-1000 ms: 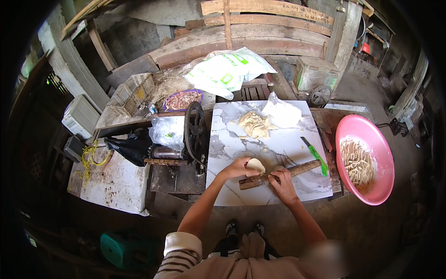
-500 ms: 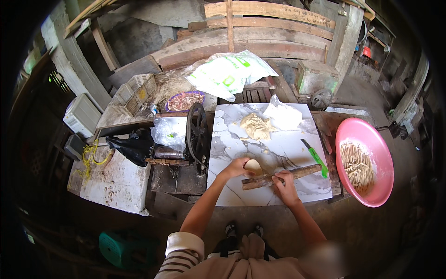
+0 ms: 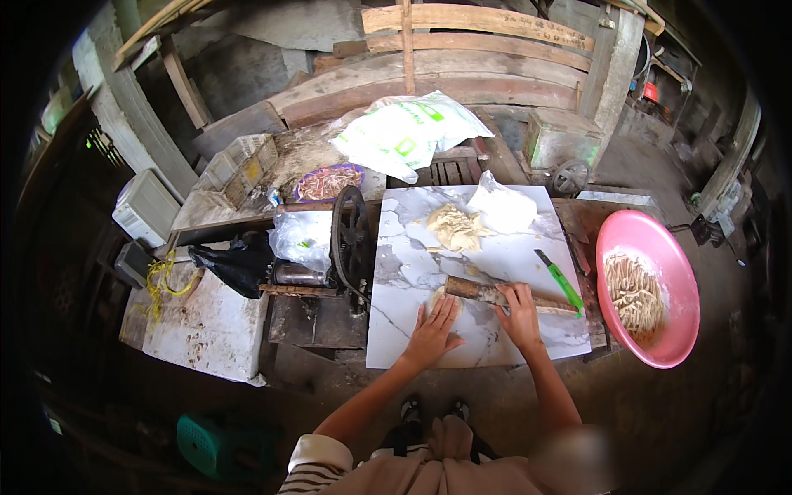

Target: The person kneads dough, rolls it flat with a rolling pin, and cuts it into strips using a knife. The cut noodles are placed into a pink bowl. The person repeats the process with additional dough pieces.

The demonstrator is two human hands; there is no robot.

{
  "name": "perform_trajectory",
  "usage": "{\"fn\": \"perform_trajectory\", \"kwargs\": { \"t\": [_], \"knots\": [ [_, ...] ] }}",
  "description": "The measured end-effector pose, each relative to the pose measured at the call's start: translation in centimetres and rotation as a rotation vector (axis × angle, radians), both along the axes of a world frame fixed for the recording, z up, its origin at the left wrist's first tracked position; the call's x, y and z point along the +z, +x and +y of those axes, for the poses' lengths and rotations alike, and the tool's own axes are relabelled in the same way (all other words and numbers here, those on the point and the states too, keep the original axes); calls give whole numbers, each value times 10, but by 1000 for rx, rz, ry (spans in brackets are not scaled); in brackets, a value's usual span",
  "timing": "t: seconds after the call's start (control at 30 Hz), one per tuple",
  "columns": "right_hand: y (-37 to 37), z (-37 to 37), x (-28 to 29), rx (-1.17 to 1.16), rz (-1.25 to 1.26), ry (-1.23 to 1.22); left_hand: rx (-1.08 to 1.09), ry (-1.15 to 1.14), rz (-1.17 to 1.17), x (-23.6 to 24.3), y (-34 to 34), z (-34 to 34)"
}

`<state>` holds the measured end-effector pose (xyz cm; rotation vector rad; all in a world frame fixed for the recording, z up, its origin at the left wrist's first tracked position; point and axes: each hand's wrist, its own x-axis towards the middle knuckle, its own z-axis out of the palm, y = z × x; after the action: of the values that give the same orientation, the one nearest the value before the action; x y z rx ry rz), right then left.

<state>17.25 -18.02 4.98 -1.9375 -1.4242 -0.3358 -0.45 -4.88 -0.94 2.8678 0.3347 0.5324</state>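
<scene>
My left hand (image 3: 432,336) lies flat, fingers stretched out, over a small flattened piece of dough (image 3: 453,312) on the marble-patterned board. Most of that piece is hidden under the fingers. My right hand (image 3: 520,319) has its fingers closed over a rough wooden rod (image 3: 477,289), which rests slantwise on the board just beyond the left hand. A larger lump of pale dough (image 3: 456,228) sits farther back, beside a white plastic bag (image 3: 503,206). A green utility knife (image 3: 563,285) lies near the board's right edge, close to the rod's far end.
Right of the board (image 3: 404,247) stands a pink basin (image 3: 686,305) holding many floured dough strips. A hand-cranked machine with a black wheel (image 3: 350,239) borders the left side. Behind are a purple-rimmed tray (image 3: 330,182) and white-and-green sacks (image 3: 412,132). A green stool (image 3: 202,445) is lower left.
My left hand has put the dough disc down on the board and flattened over it. The rod has shifted away from me and turned, with my right hand still on it.
</scene>
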Motion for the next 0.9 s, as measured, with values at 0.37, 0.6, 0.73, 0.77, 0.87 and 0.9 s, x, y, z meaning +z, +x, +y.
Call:
{"fn": "perform_trajectory", "kwargs": {
  "t": [0.37, 0.6, 0.73, 0.77, 0.87, 0.9],
  "knots": [
    [-3, 10, -6, -37, -24, -58, 479, -532, -154, 1, 15, 29],
    [-3, 19, -8, -14, -20, -76, 417, -643, -277, -20, 23, 62],
    [2, 14, -11, -43, -23, -80, 462, -928, -222, 3, 35, 47],
    [2, 15, -10, -41, -22, -78, 470, -960, -225, 5, 34, 47],
    [0, 15, -7, -38, -3, -54, 445, -1319, -360, 12, 32, 43],
    [1, 14, -6, -48, -1, -53, 424, -1482, -426, 14, 31, 41]
  ]
}}
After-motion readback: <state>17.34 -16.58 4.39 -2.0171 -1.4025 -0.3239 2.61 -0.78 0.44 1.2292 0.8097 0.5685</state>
